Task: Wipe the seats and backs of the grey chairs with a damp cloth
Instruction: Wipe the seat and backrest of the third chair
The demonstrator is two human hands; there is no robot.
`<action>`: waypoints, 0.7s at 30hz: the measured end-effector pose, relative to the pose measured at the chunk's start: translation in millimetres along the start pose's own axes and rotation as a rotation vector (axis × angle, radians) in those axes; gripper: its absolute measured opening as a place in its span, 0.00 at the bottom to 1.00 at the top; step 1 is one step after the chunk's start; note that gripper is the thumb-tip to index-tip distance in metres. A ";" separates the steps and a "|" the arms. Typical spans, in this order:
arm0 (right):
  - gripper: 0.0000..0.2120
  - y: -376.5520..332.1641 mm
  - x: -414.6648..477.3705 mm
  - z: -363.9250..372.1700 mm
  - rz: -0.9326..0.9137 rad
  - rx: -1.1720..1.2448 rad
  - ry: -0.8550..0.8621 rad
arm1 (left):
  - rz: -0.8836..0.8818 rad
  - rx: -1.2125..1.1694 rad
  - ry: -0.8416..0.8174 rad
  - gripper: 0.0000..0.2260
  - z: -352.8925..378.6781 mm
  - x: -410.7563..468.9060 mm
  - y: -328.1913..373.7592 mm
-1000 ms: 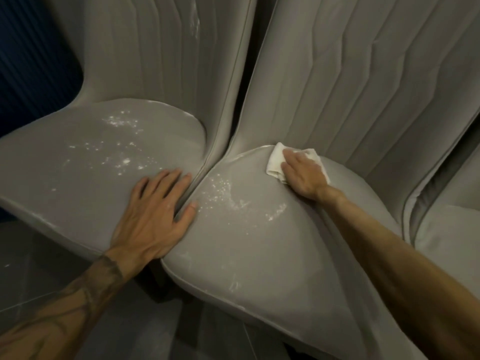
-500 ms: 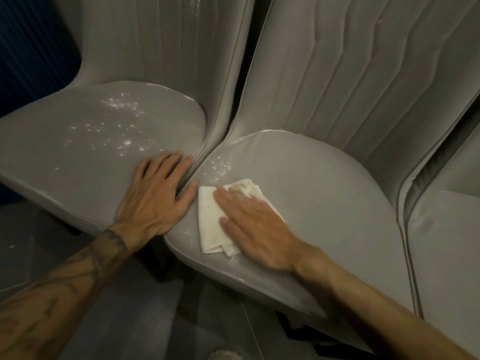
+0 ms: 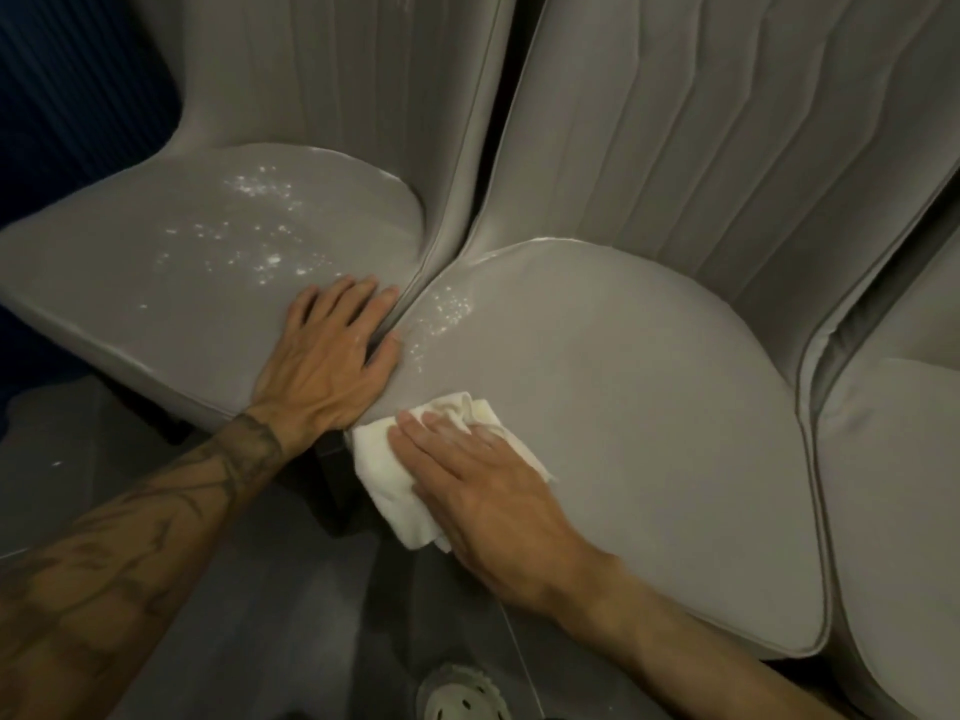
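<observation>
- Your right hand (image 3: pixel 483 485) lay flat with a wide grip, its straight fingers pressing down on the crumpled white cloth (image 3: pixel 395 491) and curling round nothing.
- The cloth sat at the front left edge of the middle grey padded chair seat (image 3: pixel 649 433), and part of it hung over the rim.
- Your left hand (image 3: pixel 327 366) also kept a wide grip. Its fingers were spread flat on the right edge of the left grey chair seat (image 3: pixel 156 283), and the thumb reached across the gap to the middle seat's rim.
- White specks (image 3: pixel 260 236) dotted the left seat beyond your fingertips.
- A smaller speckled patch (image 3: pixel 447 309) lay on the middle seat's left corner, apart from the cloth.
- Ribbed grey chair backs (image 3: pixel 727 122) rose behind both seats.
- A third grey chair (image 3: pixel 893 485) stood just beside the middle one, on the right.
</observation>
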State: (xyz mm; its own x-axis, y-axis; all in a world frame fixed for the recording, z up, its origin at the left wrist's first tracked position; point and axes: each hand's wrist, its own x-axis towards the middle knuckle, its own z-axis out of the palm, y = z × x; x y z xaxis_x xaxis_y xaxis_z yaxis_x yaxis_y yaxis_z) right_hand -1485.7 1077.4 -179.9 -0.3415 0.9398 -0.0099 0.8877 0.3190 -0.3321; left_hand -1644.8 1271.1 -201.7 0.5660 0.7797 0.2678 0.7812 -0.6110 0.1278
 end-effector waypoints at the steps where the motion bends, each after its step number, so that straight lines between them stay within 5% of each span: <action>1: 0.28 -0.3 -2.5 1.5 -0.033 -0.030 0.010 | -0.004 0.004 -0.001 0.28 -0.3 0.0 -0.1; 6: 0.23 17.4 -17.9 4.8 -0.327 -0.148 0.089 | 0.006 0.006 -0.008 0.27 1.0 0.5 -1.4; 10: 0.18 40.3 -7.2 -19.7 0.031 0.382 0.249 | 0.000 0.008 -0.010 0.28 3.1 1.1 -3.8; 12: 0.21 63.7 -6.2 -35.4 0.234 0.306 0.286 | 0.002 0.002 -0.019 0.29 4.7 0.9 -5.3; 15: 0.24 97.8 -6.9 -41.8 0.265 -0.008 0.180 | -0.005 -0.011 -0.019 0.29 6.8 1.1 -5.9; 18: 0.23 137.9 15.3 -49.4 0.306 -0.016 0.217 | 0.005 -0.003 -0.015 0.28 8.3 0.4 -7.5; 21: 0.21 198.5 50.5 -76.1 0.536 -0.091 0.297 | -0.003 0.002 -0.031 0.29 7.6 0.1 -8.0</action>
State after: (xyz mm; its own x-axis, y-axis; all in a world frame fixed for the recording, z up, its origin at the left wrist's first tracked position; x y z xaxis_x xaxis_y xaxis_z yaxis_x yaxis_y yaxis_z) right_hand -1303.2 1197.5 -174.6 0.2482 0.9619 0.1143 0.9392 -0.2101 -0.2716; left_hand -1649.0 1277.0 -209.9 0.5719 0.7852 0.2375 0.7831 -0.6088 0.1270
